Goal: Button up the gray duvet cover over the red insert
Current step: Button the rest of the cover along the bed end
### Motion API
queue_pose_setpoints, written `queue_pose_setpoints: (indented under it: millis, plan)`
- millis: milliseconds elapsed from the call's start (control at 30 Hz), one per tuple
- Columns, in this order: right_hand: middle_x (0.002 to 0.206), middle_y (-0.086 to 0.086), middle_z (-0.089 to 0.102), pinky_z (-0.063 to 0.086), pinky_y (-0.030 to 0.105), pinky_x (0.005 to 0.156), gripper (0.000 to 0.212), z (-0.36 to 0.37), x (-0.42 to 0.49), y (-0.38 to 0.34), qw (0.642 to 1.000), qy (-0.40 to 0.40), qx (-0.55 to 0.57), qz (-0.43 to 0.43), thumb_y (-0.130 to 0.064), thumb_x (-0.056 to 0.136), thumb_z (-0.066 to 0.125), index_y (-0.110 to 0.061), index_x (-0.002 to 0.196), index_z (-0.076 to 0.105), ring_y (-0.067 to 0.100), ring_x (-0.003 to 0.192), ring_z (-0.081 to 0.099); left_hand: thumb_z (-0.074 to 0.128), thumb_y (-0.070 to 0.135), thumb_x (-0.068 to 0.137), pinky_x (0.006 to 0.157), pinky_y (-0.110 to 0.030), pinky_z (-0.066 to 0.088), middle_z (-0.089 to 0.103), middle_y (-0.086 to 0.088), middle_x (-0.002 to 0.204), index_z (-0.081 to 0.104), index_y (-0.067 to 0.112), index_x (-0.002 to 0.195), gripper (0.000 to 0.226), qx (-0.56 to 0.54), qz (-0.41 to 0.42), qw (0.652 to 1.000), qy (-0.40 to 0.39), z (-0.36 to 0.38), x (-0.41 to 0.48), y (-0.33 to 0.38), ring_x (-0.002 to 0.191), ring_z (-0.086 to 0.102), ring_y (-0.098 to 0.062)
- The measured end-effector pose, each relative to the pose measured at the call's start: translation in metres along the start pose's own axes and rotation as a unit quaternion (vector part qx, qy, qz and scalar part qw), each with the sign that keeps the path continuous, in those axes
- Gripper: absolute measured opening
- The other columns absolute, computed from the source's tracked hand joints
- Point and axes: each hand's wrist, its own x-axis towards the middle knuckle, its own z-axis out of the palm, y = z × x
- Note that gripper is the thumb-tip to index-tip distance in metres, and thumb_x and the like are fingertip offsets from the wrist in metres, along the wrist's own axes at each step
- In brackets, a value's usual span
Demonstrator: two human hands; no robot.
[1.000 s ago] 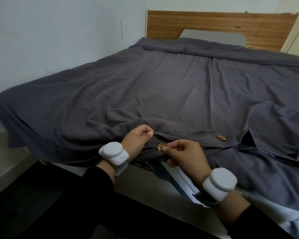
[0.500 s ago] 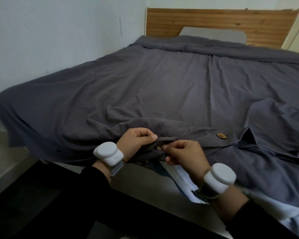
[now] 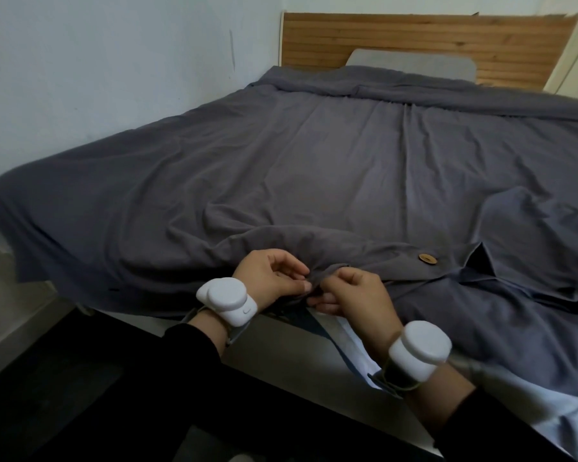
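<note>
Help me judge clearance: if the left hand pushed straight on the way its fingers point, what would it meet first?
Probably the right hand: the left hand's fingertips point right, pinching the bunched gray duvet cover between them.

No legible text, label, brand, number or sign in the head view. Surfaces checked: the gray duvet cover [image 3: 314,168] is plain fabric, no printed tag showing. The wooden button [image 3: 427,258] bears only a slot-like mark, too small to read as lettering. The white wrist devices [image 3: 227,300] each show a blank casing; the one on the left wrist carries a small dark dash near its edge, not a readable character. The wooden headboard [image 3: 414,38] and the wall [image 3: 114,61] carry no writing.
</note>
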Motion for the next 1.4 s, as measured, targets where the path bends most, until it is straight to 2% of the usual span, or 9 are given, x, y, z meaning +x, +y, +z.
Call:
queue_pose_setpoints:
  millis: [167, 400, 600, 900, 1000, 1133, 1200, 1333, 1400]
  plan:
    - [0.063, 0.013, 0.066, 0.060, 0.037, 0.067, 0.029, 0.003, 0.001, 0.004, 0.995, 0.060, -0.065, -0.040, -0.018, 0.087, 0.067, -0.012, 0.060, 0.057, 0.031, 0.070, 0.071, 0.080, 0.006, 0.066, 0.072, -0.021, 0.057, 0.071, -0.010, 0.080, 0.069, 0.013, 0.079, 0.019, 0.055, 0.017, 0.998, -0.009, 0.005, -0.003, 0.003, 0.070, 0.065, -0.013]
    - [0.080, 0.019, 0.072, 0.059, 0.027, 0.064, 0.017, 0.000, 0.003, 0.006, 0.995, 0.037, -0.083, -0.052, -0.014, 0.090, 0.061, -0.001, 0.080, 0.062, 0.026, 0.075, 0.072, 0.077, 0.020, 0.072, 0.069, -0.009, 0.050, 0.072, 0.008, 0.072, 0.074, 0.021, 0.074, 0.003, 0.107, 0.022, 0.994, 0.017, -0.002, -0.003, 0.004, 0.071, 0.067, -0.001]
    - [0.079, 0.016, 0.072, 0.058, 0.026, 0.061, 0.016, -0.003, 0.005, 0.008, 0.993, 0.013, -0.106, -0.050, -0.013, 0.092, 0.058, -0.004, 0.079, 0.060, 0.021, 0.068, 0.073, 0.073, 0.019, 0.076, 0.072, -0.014, 0.051, 0.072, 0.004, 0.074, 0.070, 0.019, 0.071, 0.005, 0.156, 0.033, 0.986, 0.046, 0.002, -0.001, 0.003, 0.074, 0.068, -0.007]
    - [0.073, 0.009, 0.071, 0.058, 0.042, 0.072, 0.017, -0.004, 0.004, 0.014, 0.943, 0.037, -0.312, -0.115, -0.022, 0.084, 0.069, -0.009, 0.075, 0.065, 0.022, 0.070, 0.068, 0.067, 0.017, 0.081, 0.058, -0.009, 0.048, 0.067, 0.000, 0.069, 0.069, 0.014, 0.078, 0.005, 0.101, 0.003, 0.993, 0.061, 0.007, 0.002, -0.007, 0.066, 0.062, -0.008]
    - [0.071, 0.009, 0.069, 0.056, 0.040, 0.071, 0.019, -0.003, 0.004, 0.013, 0.933, 0.039, -0.334, -0.132, -0.022, 0.083, 0.070, -0.006, 0.075, 0.065, 0.022, 0.069, 0.066, 0.063, 0.012, 0.084, 0.070, -0.012, 0.047, 0.067, -0.002, 0.077, 0.068, 0.011, 0.082, 0.005, 0.022, -0.022, 0.999, 0.040, 0.012, 0.003, -0.007, 0.075, 0.061, -0.010]
    - [0.069, 0.006, 0.068, 0.053, 0.031, 0.066, 0.019, -0.004, 0.006, 0.012, 0.933, 0.048, -0.330, -0.136, -0.021, 0.082, 0.070, -0.006, 0.072, 0.064, 0.018, 0.068, 0.064, 0.064, 0.012, 0.084, 0.080, -0.021, 0.050, 0.068, -0.006, 0.082, 0.070, 0.010, 0.081, 0.007, -0.047, -0.062, 0.997, 0.028, 0.012, 0.007, -0.005, 0.083, 0.062, -0.015]
    - [0.066, 0.004, 0.065, 0.051, 0.028, 0.063, 0.020, -0.004, 0.007, 0.013, 0.940, 0.058, -0.309, -0.130, -0.020, 0.081, 0.071, -0.008, 0.069, 0.061, 0.016, 0.066, 0.062, 0.066, 0.015, 0.083, 0.072, -0.015, 0.052, 0.069, -0.004, 0.080, 0.072, 0.011, 0.083, 0.007, -0.058, -0.067, 0.996, 0.019, 0.010, 0.008, -0.006, 0.078, 0.064, -0.012]
    - [0.076, 0.019, 0.070, 0.058, 0.043, 0.069, 0.024, -0.004, 0.013, 0.015, 0.968, 0.064, -0.222, -0.098, -0.018, 0.081, 0.070, 0.004, 0.080, 0.062, 0.024, 0.071, 0.070, 0.069, 0.023, 0.081, 0.052, -0.003, 0.044, 0.067, 0.005, 0.066, 0.070, 0.016, 0.074, 0.010, 0.036, -0.029, 0.998, 0.034, -0.003, 0.008, -0.004, 0.051, 0.058, 0.004]
    - [0.084, 0.026, 0.071, 0.059, 0.035, 0.064, 0.023, -0.005, 0.016, 0.011, 0.985, 0.052, -0.146, -0.072, -0.011, 0.084, 0.068, 0.011, 0.089, 0.062, 0.021, 0.067, 0.072, 0.065, 0.024, 0.084, 0.045, -0.006, 0.040, 0.066, 0.004, 0.062, 0.067, 0.016, 0.069, 0.017, 0.032, -0.031, 0.997, 0.061, -0.021, 0.005, -0.002, 0.040, 0.052, 0.003]
